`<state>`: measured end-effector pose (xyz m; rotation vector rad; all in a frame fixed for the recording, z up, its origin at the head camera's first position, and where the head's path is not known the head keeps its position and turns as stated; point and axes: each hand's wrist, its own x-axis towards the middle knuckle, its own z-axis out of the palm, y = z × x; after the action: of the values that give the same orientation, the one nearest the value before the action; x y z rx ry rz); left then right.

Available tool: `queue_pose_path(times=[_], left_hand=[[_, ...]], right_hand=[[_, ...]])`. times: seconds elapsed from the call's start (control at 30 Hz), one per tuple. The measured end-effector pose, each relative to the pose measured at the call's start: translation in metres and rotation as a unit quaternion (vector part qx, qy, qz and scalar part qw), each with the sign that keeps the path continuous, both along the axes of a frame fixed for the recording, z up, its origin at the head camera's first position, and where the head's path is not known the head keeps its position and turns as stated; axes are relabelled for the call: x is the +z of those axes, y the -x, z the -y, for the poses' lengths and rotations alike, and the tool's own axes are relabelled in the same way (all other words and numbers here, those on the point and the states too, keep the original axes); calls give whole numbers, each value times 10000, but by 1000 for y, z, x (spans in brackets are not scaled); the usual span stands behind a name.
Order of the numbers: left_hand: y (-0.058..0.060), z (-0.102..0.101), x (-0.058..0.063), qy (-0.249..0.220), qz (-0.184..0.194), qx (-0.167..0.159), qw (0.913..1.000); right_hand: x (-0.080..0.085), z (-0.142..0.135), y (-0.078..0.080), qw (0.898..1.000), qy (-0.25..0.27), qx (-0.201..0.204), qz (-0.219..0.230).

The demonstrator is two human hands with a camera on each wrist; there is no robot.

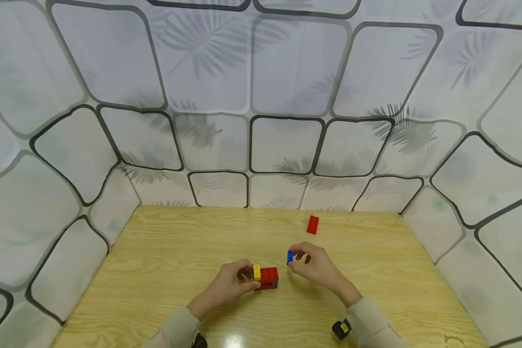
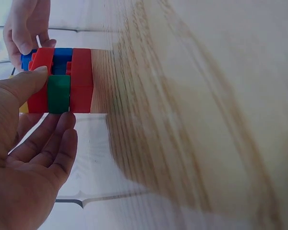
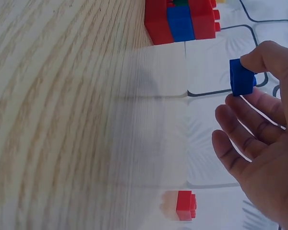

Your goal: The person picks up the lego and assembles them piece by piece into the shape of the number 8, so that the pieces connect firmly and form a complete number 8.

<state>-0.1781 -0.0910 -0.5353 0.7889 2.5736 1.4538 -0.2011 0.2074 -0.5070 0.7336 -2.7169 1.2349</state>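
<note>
My left hand (image 1: pixel 231 281) grips the left end of a stacked block of toy bricks (image 1: pixel 268 275) low over the wooden table. The stack has red bricks (image 2: pixel 82 81) at bottom and above, with a green brick (image 2: pixel 58 94) and blue bricks (image 3: pixel 181 23) between them. On top, at the left end, sits a yellow brick (image 1: pixel 256 272). Just right of the stack, my right hand (image 1: pixel 316 263) pinches a small blue brick (image 3: pixel 242 77) between thumb and fingertip, raised off the table and apart from the stack.
A loose red brick (image 1: pixel 312 224) lies on the wooden table (image 1: pixel 178 241) beyond my right hand. Patterned cloth walls (image 1: pixel 287 145) enclose the table at the back and both sides. A small black device (image 1: pixel 341 329) is by the right sleeve.
</note>
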Motion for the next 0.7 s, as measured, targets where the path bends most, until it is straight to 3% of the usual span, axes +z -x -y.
queue_pose_path(times=[0.7], left_hand=[[1, -1, 3, 67, 10, 42, 10000]], right_hand=[[6, 15, -12, 9975, -88, 635, 294]])
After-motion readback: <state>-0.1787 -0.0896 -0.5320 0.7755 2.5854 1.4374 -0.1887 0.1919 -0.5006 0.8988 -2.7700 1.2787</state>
